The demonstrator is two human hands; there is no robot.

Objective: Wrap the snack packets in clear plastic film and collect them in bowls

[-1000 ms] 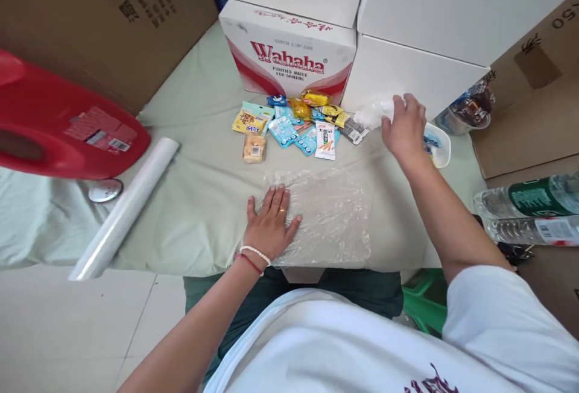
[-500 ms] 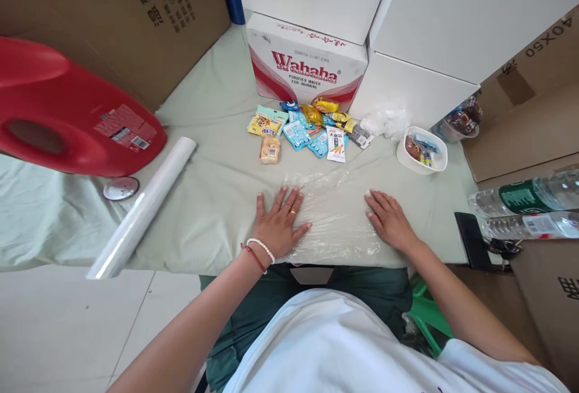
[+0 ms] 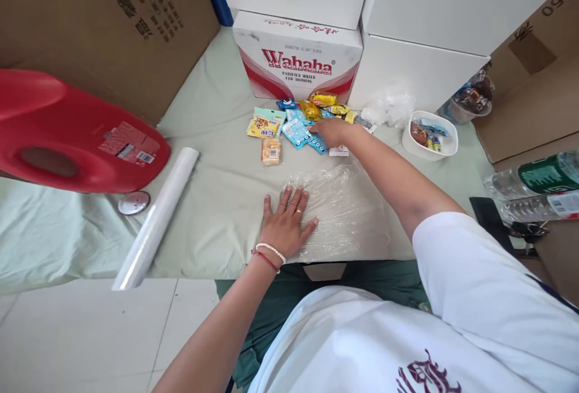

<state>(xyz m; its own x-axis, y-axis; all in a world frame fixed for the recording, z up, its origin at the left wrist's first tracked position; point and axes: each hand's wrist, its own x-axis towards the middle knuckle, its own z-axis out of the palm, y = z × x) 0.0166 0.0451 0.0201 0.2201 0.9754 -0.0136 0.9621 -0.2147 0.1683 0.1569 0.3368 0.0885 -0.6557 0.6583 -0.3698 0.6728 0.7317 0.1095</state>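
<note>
Film (image 3: 350,218): spread and wrinkled at the near edge of the desk (image 3: 217,212) — likely light, limp, prone to cling; best lifted by a corner.
Left hand (image 3: 286,224): palm down, fingers apart, flat on the left side of the film; clamped on nothing.
Right hand (image 3: 332,132): over the packs, fingertips among them; cannot tell whether closed on one.
Packs (image 3: 296,134): heaped before the box (image 3: 298,55); probably light, slick, pliable — to be pinched by a sealed edge.
Square pack (image 3: 271,152): beyond the left hand; perhaps brittle, for gentle holding by the sides.
</note>
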